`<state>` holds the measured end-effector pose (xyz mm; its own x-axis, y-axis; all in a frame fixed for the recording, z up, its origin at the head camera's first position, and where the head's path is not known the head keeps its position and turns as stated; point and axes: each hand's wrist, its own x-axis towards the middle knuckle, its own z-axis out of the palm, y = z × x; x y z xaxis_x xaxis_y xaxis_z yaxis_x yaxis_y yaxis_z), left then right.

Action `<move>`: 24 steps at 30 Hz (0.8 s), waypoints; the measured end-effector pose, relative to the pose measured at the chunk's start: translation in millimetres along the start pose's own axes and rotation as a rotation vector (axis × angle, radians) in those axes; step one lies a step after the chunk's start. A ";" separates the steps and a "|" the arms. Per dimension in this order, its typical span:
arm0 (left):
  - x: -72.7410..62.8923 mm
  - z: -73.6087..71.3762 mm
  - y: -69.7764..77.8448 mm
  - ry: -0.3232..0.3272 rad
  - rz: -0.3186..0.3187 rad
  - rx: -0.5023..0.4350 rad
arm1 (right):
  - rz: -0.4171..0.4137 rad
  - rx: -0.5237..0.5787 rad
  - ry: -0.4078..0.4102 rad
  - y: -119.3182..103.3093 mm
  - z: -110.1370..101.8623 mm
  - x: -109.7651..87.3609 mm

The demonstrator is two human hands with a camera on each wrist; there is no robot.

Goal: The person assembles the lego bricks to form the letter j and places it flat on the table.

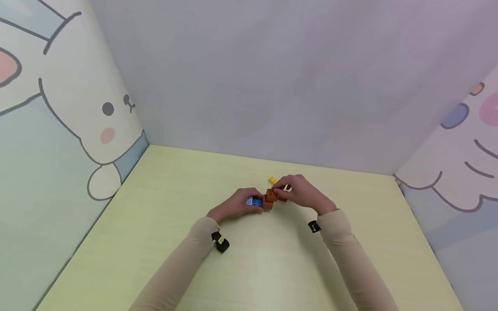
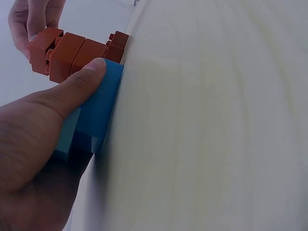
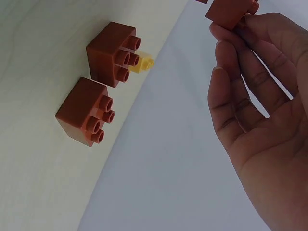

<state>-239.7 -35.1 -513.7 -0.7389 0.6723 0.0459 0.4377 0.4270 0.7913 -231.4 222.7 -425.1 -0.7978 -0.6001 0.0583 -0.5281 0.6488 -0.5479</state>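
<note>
clearly, these are smooth, hard plastic bricks, boxy with crisp edges and round hollow studs. the left hand (image 1: pixel 238 203) is partly closed around a blue block (image 2: pixel 103 91) with a paler blue block (image 2: pixel 68 132) against it, thumb laid along the side. just beside the blue one, on the table (image 1: pixel 249 263), a pile of brown bricks (image 1: pixel 268 204) rises, and the right hand (image 1: pixel 301 191) pinches the top brown brick (image 1: pixel 272 195) between thumb and fingertips, its other fingers loosely bent. the tabletop is pale yellow with a faint grain; a plain greyish wall (image 1: pixel 264 86) stands behind it, and the left wall (image 1: pixel 58 181) carries a rabbit drawing. from the head, the right fingers hide much of what lies behind them, while a small yellow brick (image 1: pixel 272 180) shows just past them. the right wrist view uncovers two loose brown bricks (image 3: pixel 100 55) there, side by side with a slim gap, studs in plain sight. the left wrist view alone shows the pile from its side, three bricks in line, with studs visible below the top one; whether that one is seated i cannot tell.
</note>
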 end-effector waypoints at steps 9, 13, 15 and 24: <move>0.3 0.5 0.8 0.003 -0.007 -0.007 | -0.009 0.034 0.032 -3.8 7.5 -4.1; 0.6 0.6 0.8 0.000 -0.004 -0.005 | -0.006 0.043 0.050 -4.7 10.4 -6.3; 0.7 0.7 0.2 0.000 -0.003 -0.002 | 0.003 0.055 0.053 -4.8 12.2 -7.0; 0.4 0.6 -2.1 0.002 0.010 -0.014 | 0.026 0.063 0.052 -6.0 18.3 -8.3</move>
<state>-240.5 -35.4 -515.7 -0.7355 0.6753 0.0554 0.4383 0.4118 0.7990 -216.3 215.3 -437.5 -0.8261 -0.5569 0.0858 -0.4886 0.6321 -0.6014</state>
